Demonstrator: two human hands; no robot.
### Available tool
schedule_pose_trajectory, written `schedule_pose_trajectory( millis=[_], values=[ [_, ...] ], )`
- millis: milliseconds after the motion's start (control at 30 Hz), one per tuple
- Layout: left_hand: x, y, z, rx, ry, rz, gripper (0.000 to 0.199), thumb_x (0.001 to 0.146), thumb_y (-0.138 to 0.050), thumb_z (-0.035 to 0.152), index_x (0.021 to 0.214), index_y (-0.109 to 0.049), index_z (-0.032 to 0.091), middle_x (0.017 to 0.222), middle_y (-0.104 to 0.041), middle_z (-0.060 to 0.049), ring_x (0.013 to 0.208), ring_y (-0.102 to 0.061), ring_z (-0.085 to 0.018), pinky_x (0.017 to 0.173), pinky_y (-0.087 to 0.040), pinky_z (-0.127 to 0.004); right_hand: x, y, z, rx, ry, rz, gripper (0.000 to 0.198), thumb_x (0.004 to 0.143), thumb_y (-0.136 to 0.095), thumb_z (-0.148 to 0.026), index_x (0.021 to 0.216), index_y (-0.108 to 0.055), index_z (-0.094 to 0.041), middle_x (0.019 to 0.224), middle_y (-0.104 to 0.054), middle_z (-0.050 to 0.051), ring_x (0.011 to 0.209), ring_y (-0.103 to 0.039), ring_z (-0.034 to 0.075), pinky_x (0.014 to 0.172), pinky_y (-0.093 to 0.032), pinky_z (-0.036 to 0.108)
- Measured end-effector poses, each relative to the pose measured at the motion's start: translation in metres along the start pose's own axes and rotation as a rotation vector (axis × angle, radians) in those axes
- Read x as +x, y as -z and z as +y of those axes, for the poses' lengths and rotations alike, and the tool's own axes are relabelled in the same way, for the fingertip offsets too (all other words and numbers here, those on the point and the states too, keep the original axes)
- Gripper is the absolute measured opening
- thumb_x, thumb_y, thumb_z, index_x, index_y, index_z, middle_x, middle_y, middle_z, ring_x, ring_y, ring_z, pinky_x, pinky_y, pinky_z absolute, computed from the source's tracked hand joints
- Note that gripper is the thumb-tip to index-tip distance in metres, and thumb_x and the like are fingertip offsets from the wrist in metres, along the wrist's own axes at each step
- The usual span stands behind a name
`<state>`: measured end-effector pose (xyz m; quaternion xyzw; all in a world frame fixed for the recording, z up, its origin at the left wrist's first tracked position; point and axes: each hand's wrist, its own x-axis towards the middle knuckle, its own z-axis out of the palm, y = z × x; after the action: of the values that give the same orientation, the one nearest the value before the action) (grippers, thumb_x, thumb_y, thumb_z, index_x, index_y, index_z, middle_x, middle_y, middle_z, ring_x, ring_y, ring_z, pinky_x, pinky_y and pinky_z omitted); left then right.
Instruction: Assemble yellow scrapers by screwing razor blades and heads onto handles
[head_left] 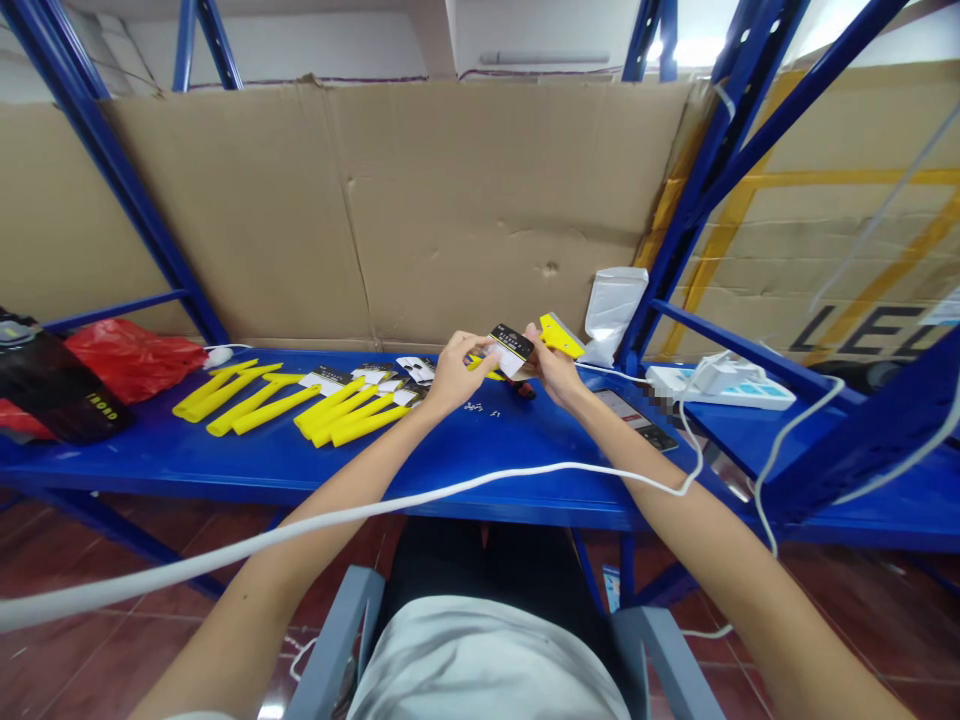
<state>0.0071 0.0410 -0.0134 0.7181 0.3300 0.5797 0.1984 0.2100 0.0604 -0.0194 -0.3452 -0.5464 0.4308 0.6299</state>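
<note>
Above the middle of the blue table, my left hand is closed at the left edge of a small black-and-white card. My right hand grips a yellow scraper, its wide flat head sticking up past the fingers. A yellow piece also shows under the card beside my left fingers; whether it belongs to the same scraper I cannot tell. Left of my hands lie several yellow scrapers with long handles, black-and-white cards at their far ends. Tiny metal pieces lie scattered below my hands.
A white cable runs across in front of my forearms. At right are a phone-like device and a white power strip. A red bag and black container stand left. Cardboard closes off the back.
</note>
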Motion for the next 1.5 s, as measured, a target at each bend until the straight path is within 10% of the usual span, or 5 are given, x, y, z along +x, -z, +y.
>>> schedule_pose_trajectory(
  millis=[300,700,1500],
  values=[
    [0.005,-0.005,-0.010,-0.446,0.533,0.011,0.061,0.067,-0.108,0.032,0.107,-0.065,0.017,0.101,-0.073,-0.004,0.087,-0.068,-0.014,0.084,-0.055,-0.027,-0.005,-0.001,-0.008,0.105,0.000,-0.017,0.068,0.070,-0.087,-0.087,0.092,-0.063,-0.027,0.079,-0.071,-0.001,0.068,-0.071,0.021,0.063,-0.065,0.036],
    [0.000,-0.005,0.005,-0.748,0.761,-0.417,0.031,0.100,-0.083,0.038,0.111,-0.080,0.009,0.100,-0.084,-0.018,0.077,-0.078,-0.018,0.069,-0.065,-0.027,-0.002,0.002,-0.007,0.051,0.036,-0.043,0.066,0.071,-0.089,-0.083,0.085,-0.060,-0.024,0.077,-0.068,-0.002,0.072,-0.069,0.018,0.063,-0.058,0.029],
    [0.000,-0.008,-0.001,-0.765,0.614,-0.103,0.029,0.089,-0.093,0.022,0.109,-0.075,0.012,0.109,-0.083,-0.012,0.084,-0.078,-0.016,0.070,-0.059,-0.026,0.010,0.014,-0.015,0.091,0.153,0.171,0.059,0.076,-0.089,-0.075,0.095,-0.062,-0.027,0.092,-0.082,0.002,0.094,-0.082,0.021,0.079,-0.063,0.030]
  ],
)
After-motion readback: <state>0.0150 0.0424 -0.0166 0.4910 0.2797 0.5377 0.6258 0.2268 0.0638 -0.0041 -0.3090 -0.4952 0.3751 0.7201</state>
